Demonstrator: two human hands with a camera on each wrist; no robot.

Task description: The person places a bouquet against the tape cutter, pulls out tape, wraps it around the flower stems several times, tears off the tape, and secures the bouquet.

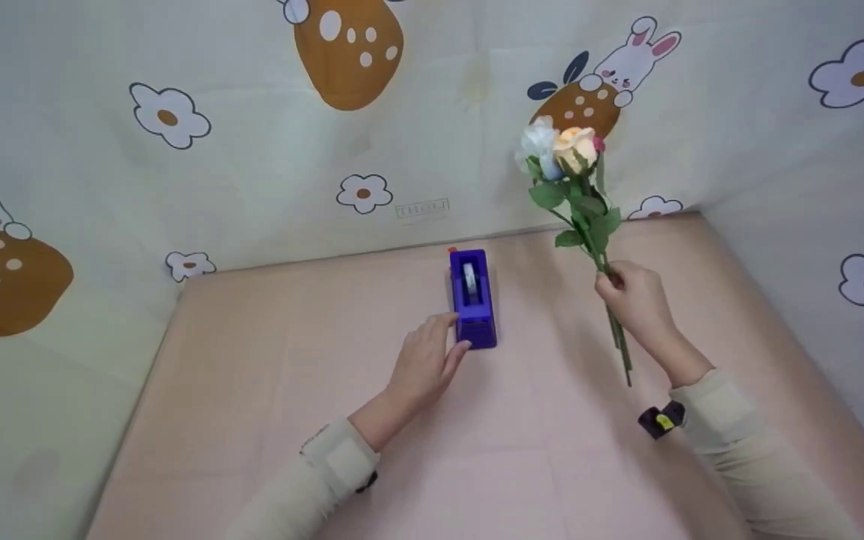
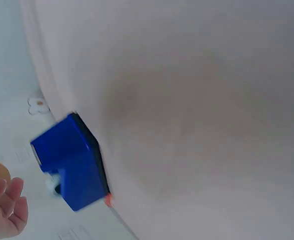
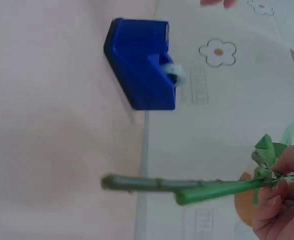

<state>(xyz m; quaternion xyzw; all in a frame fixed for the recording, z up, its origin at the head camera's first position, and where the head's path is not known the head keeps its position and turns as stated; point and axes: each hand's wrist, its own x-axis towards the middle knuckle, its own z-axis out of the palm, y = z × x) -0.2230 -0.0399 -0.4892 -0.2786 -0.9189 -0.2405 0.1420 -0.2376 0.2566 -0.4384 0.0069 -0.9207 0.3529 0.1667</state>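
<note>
My right hand [image 1: 638,300] pinches a small bunch of artificial flowers [image 1: 589,217] by the stems, holding it above the table's right side. White, peach and pink blooms point up and away. In the right wrist view the cut stem ends [image 3: 177,186] stick out beyond the fingers. A blue tape dispenser [image 1: 475,330] with a roll of tape [image 1: 469,277] stands at the back middle of the table. Beside its near left edge is my left hand [image 1: 424,360], fingers extended and holding nothing. The left wrist view shows that hand [image 2: 6,210] apart from the dispenser [image 2: 69,160].
A pinkish cover lies over the table [image 1: 327,412]. A cloth backdrop [image 1: 252,187] printed with rabbits and flowers rises behind and at both sides. Just behind the dispenser is a small orange thing [image 1: 452,249]. A dark wrist camera [image 1: 661,420] hangs below the right sleeve.
</note>
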